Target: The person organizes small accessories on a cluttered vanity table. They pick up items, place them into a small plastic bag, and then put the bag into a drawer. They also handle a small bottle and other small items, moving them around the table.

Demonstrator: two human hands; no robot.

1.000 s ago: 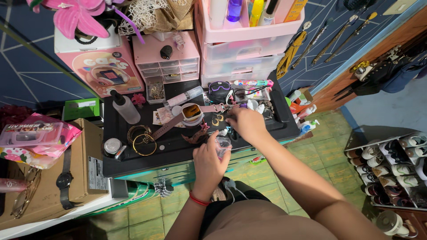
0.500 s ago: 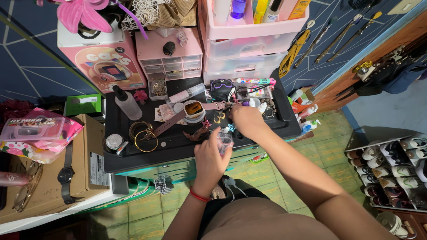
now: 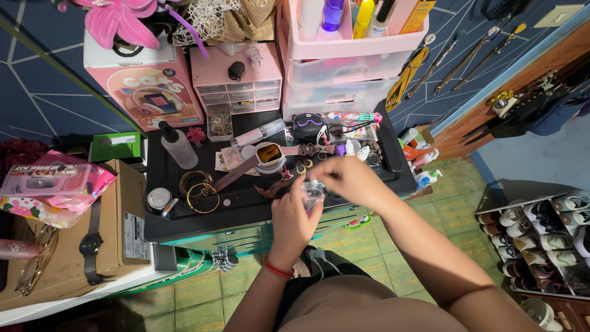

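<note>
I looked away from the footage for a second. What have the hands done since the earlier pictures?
The right hand has drawn back from the clutter at the rear of the black tray to just over the small clear container. The left hand still holds that container. The gold bangles lie as before.

head cam | looks steeply down | close over cluttered black tray [image 3: 184, 227]
</note>
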